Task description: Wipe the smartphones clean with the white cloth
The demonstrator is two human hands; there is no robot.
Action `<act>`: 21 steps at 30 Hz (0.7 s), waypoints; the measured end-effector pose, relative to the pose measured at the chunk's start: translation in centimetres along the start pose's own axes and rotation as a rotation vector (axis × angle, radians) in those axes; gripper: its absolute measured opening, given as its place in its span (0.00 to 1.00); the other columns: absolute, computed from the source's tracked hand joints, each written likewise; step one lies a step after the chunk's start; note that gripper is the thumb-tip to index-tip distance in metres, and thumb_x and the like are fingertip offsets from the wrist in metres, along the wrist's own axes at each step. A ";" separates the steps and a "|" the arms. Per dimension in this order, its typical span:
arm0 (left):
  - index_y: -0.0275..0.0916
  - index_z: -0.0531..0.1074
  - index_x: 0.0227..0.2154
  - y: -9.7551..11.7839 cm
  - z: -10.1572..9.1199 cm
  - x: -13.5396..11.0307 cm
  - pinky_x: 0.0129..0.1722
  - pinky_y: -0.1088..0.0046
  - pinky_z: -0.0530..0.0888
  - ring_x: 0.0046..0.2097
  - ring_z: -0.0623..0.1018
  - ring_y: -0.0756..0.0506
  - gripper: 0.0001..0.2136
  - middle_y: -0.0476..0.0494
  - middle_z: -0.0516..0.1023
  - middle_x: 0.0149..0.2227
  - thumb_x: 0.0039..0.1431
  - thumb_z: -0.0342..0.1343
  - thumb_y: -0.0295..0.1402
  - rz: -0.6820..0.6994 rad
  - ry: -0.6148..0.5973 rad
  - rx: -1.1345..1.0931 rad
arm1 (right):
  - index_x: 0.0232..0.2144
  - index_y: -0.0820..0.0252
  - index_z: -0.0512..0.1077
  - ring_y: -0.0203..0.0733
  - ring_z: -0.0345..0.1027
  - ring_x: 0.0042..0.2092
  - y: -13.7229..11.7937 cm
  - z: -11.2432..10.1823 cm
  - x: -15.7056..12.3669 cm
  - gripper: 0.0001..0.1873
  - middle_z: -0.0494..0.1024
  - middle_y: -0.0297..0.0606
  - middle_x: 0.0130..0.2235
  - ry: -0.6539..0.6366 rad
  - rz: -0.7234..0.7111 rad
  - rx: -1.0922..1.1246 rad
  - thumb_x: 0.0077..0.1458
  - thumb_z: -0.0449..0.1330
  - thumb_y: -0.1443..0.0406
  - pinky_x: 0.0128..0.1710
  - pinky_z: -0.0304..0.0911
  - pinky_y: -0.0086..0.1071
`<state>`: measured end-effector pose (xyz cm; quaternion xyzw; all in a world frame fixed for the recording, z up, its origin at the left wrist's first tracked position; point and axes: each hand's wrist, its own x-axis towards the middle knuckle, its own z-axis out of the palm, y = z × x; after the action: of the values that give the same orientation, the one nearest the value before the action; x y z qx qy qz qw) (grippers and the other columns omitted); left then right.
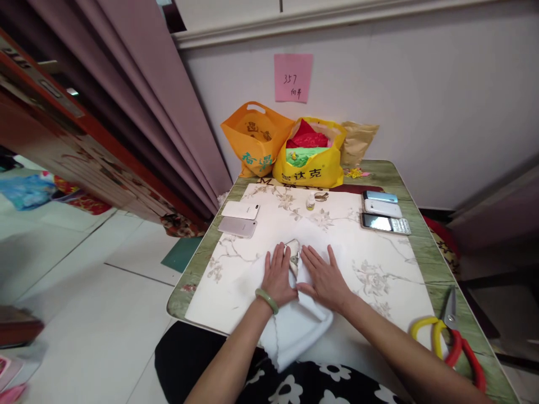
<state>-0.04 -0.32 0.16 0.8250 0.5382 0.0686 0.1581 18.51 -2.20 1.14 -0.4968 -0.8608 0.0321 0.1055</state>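
My left hand [278, 275] lies flat with its fingers stretched out on a white cloth [295, 328]. A green bangle [266, 301] circles that wrist. On the cloth's other side my right hand [324, 276] also lies flat, thumb apart from the fingers. Between the fingertips a cream-coloured thing with a small metal piece [294, 257] shows, partly covered by the cloth; its kind cannot be made out. The cloth has a zigzag-cut edge and hangs over the table's front toward my lap.
A floral sheet [379, 275] covers most of the table. Phones lie at left [238, 227] and right [381, 223]. Scissors [448, 331] rest at the right edge. A small bottle [310, 202], an orange bag [259, 146] and a yellow bag [311, 177] stand farther back.
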 end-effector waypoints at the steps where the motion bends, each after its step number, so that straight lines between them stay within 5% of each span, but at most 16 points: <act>1: 0.33 0.40 0.66 0.0 0.0 0.0 0.65 0.48 0.39 0.69 0.39 0.36 0.51 0.32 0.37 0.69 0.42 0.61 0.41 0.003 -0.003 -0.004 | 0.66 0.67 0.45 0.54 0.42 0.67 -0.1 -0.4 -1.2 0.42 0.51 0.49 0.67 -0.004 -0.026 -0.005 0.61 0.43 0.44 0.63 0.20 0.60; 5: 0.33 0.39 0.66 -0.2 0.1 0.1 0.65 0.47 0.37 0.69 0.39 0.35 0.58 0.29 0.38 0.69 0.38 0.60 0.59 0.026 0.009 -0.029 | 0.67 0.63 0.44 0.55 0.42 0.67 -0.6 -1.4 -5.9 0.46 0.53 0.47 0.66 -0.032 -0.098 -0.014 0.58 0.45 0.40 0.63 0.20 0.61; 9: 0.33 0.37 0.66 -0.4 0.1 0.1 0.64 0.46 0.35 0.69 0.39 0.34 0.61 0.27 0.38 0.69 0.36 0.57 0.65 0.060 0.015 -0.051 | 0.67 0.63 0.44 0.56 0.40 0.67 -1.0 -1.2 -8.0 0.46 0.54 0.46 0.66 -0.033 -0.118 -0.021 0.57 0.46 0.40 0.63 0.19 0.62; 16: 0.33 0.39 0.66 -0.5 0.1 0.0 0.65 0.48 0.37 0.69 0.40 0.34 0.58 0.28 0.38 0.69 0.38 0.63 0.56 0.062 0.026 -0.051 | 0.67 0.67 0.43 0.56 0.39 0.67 -2.6 -0.5 -6.2 0.46 0.52 0.49 0.66 0.014 -0.051 0.005 0.58 0.45 0.41 0.62 0.14 0.62; 21: 0.32 0.32 0.66 -0.2 -0.2 0.1 0.66 0.50 0.39 0.69 0.43 0.35 0.59 0.29 0.43 0.69 0.38 0.64 0.48 0.014 0.042 -0.084 | 0.67 0.61 0.43 0.53 0.45 0.66 -1.7 -1.0 -4.8 0.43 0.54 0.45 0.66 -0.034 -0.139 0.042 0.60 0.44 0.42 0.62 0.13 0.61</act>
<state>-0.21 -0.15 0.26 0.8199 0.5321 0.1097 0.1805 19.59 -7.28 1.65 -0.4330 -0.8940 0.0512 0.1032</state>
